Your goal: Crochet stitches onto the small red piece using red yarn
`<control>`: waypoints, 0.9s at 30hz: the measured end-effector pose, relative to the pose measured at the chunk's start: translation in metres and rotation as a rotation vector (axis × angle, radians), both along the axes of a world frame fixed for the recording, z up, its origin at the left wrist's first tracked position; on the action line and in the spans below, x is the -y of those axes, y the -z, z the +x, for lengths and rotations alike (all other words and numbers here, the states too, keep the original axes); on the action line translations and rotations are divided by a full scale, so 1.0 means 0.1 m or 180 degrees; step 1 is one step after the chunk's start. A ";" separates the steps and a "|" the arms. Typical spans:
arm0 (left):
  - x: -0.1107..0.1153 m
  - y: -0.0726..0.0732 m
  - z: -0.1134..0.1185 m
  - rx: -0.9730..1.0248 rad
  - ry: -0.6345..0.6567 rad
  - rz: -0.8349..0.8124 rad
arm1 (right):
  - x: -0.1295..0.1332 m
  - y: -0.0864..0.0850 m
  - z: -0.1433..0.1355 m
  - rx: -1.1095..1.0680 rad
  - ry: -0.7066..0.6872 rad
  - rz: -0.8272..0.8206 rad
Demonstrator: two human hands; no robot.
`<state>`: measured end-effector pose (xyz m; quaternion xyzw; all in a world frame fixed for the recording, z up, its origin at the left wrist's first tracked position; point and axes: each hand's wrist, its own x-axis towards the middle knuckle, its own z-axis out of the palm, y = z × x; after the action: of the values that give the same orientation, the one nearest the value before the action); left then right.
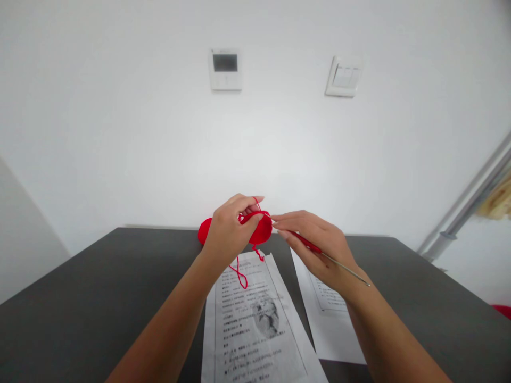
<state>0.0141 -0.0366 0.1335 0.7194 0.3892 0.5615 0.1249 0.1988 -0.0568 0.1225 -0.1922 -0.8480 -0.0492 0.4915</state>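
Observation:
My left hand [233, 223] pinches a small red crocheted piece [262, 230] between thumb and fingers, with red yarn looped over its raised index finger. My right hand [317, 242] grips a crochet hook [306, 242] with a red handle and metal ends. The hook's front tip meets the upper edge of the crocheted piece, and its other end sticks out past my right wrist. Behind my left hand lies a red ball of yarn [204, 231], partly hidden. A loose strand of yarn [241, 279] and a short tail hang below the piece, over a printed sheet.
On the dark table [80, 298] lie a printed sheet [255, 330] with a picture and a second printed sheet [335, 330] to its right. A white wall stands behind, carrying a panel with a screen [225, 69] and a light switch [345, 77]. A grey pipe [467, 207] is at right.

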 end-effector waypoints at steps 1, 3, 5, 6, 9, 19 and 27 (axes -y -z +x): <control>0.01 0.00 0.00 -0.0024 0.0022 -0.0032 | 0.01 -0.01 0.02 0.0067 0.0008 -0.0045; 0.01 0.00 -0.01 -0.0019 0.0154 -0.0176 | 0.04 -0.04 0.06 0.0115 0.0016 -0.0248; -0.01 0.01 -0.03 0.0081 0.0405 -0.0440 | 0.06 -0.06 0.10 0.0008 0.0007 -0.0597; -0.02 0.02 -0.04 0.0169 0.0574 -0.0602 | 0.06 -0.07 0.12 -0.0107 -0.0006 -0.0799; -0.05 0.05 -0.06 0.0548 0.1153 -0.1110 | 0.03 -0.08 0.18 -0.0552 -0.0147 -0.1358; 0.00 0.02 -0.03 0.1658 0.2329 -0.2170 | -0.17 -0.05 0.26 -0.1487 -0.1508 -0.2495; 0.09 0.03 0.01 0.1918 0.2885 -0.2422 | -0.22 0.03 0.08 -0.1676 -0.2423 -0.3075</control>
<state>0.0150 -0.0452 0.1304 0.5291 0.1673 0.4534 0.6974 0.2064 -0.0346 0.1197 -0.0838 -0.6351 0.5614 0.5238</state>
